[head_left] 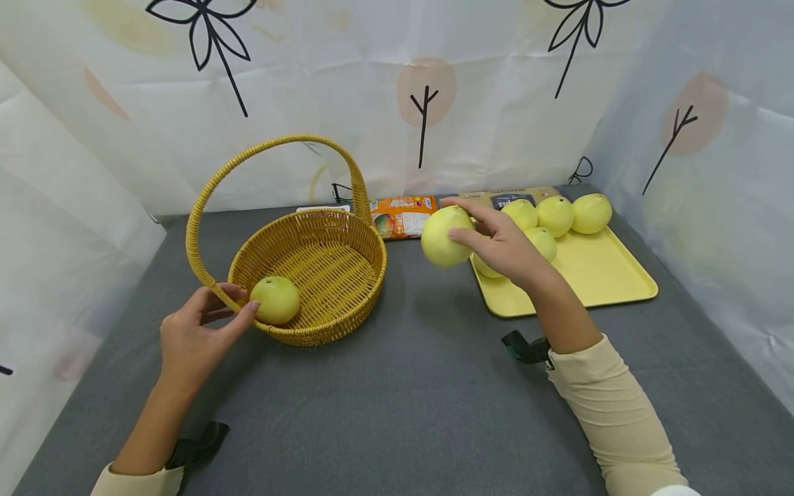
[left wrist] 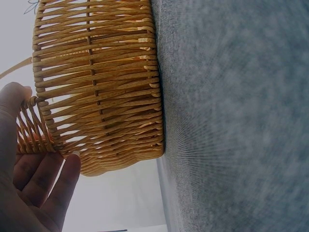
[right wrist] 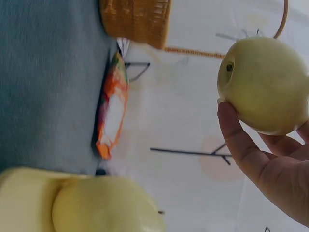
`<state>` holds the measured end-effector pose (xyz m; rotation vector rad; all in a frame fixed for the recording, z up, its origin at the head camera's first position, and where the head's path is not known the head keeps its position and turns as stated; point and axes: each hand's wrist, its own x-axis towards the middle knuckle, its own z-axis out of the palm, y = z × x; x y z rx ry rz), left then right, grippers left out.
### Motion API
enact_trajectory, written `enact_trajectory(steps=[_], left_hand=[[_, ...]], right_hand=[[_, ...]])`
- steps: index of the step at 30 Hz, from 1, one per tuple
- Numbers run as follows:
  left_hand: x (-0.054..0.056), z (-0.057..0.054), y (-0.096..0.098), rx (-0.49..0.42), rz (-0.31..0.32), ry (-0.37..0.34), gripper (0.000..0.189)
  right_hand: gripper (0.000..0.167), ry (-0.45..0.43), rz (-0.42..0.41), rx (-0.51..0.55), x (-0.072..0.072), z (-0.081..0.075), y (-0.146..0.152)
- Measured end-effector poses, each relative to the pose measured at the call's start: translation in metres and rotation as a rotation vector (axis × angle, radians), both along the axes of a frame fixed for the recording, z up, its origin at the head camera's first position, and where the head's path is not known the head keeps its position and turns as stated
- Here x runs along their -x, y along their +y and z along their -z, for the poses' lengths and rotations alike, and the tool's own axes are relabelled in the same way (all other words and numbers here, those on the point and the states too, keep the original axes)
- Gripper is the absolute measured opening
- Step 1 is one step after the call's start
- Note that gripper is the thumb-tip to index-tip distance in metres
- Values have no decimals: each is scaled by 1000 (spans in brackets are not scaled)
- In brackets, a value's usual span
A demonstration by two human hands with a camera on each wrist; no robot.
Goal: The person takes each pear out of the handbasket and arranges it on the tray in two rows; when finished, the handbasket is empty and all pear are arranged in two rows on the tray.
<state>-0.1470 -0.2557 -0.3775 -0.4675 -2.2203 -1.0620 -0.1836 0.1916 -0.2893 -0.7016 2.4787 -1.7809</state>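
My left hand (head_left: 197, 334) grips the left edge of a yellow wicker basket (head_left: 322, 337), at the foot of its tall handle. Thumb and fingers are bent round the woven rim in the left wrist view. Inside the basket, against the near left wall, lies one round yellow-green fruit (head_left: 277, 300). My right hand (head_left: 505, 241) holds a similar pale yellow-green fruit (head_left: 445, 236) in the air, between the basket and a yellow tray (head_left: 595, 275). A small stem dimple shows on this fruit (left wrist: 96, 87) is not visible in the left wrist view.
Several more such fruits (head_left: 554, 215) sit toward the back and left of the tray. An orange printed packet (head_left: 403, 215) lies by the back curtain, beside a brown package (head_left: 527, 195). Patterned white cloth walls enclose the grey table (head_left: 384, 413).
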Motion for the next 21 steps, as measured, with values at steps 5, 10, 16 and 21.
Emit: enact_trajectory(steps=[5,10,16,21], left_hand=[[-1,0,0,1,-2,-3,33],[-1,-2,1,3,-1,-6,32],[-1,-3,1,15,-6,0,31],[-1,-3,1,22,-11,-8,32]], right_hand=[[48,13,72,20,3,-4,21],[49,15,189,-3,4,-10,41],[47,9,314,-1,5,-12,62],[49,-8,390,7,7,-10,82]])
